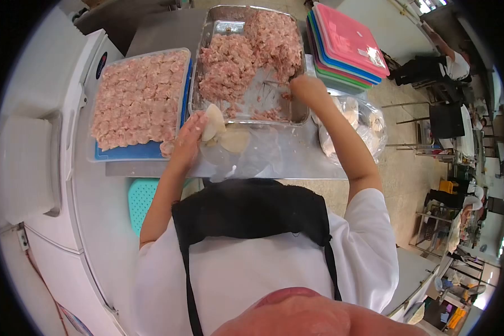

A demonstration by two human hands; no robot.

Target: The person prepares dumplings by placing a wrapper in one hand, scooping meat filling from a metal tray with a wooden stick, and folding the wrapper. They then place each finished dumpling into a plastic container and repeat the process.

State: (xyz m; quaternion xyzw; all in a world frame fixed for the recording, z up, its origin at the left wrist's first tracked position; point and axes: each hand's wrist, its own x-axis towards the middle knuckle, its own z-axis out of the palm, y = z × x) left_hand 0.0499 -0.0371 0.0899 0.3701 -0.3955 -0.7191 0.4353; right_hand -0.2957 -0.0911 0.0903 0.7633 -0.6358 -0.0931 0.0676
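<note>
Your left hand (pixel 189 140) is closed on a pale dough wrapper (pixel 211 121), pinching its lower edge so that the wrapper stands up out of your fingers, tilted toward the near left corner of the metal tray (pixel 203 67). The wrapper sits just at the tray's front rim, touching or almost touching it; you cannot tell which from here. Your right hand (pixel 307 89) reaches over the tray's right edge, fingers pressed together around a thin metal utensil (pixel 272 84) whose far end points left across the bare tray floor toward the minced meat (pixel 246 53). The meat is heaped in the back and middle of the tray, with smaller scraps along the front wall, so the utensil's tip lies just beside the heap, well apart from the wrapper in your other hand. Right below the wrapper, more loose wrappers (pixel 235 140) lie on crumpled clear plastic on the steel table (pixel 297 162). To your left, a flat tray of filled pieces (pixel 137 98) lies packed in rows on a blue board (pixel 130 152), just beside the metal tray. Under your right forearm a clear bag (pixel 365 124) of pale rounds rests on the table edge. Behind it stands a stack of coloured cutting boards (pixel 347 42), the pink one on top. A white chest freezer (pixel 33 162) runs along your left side.
</note>
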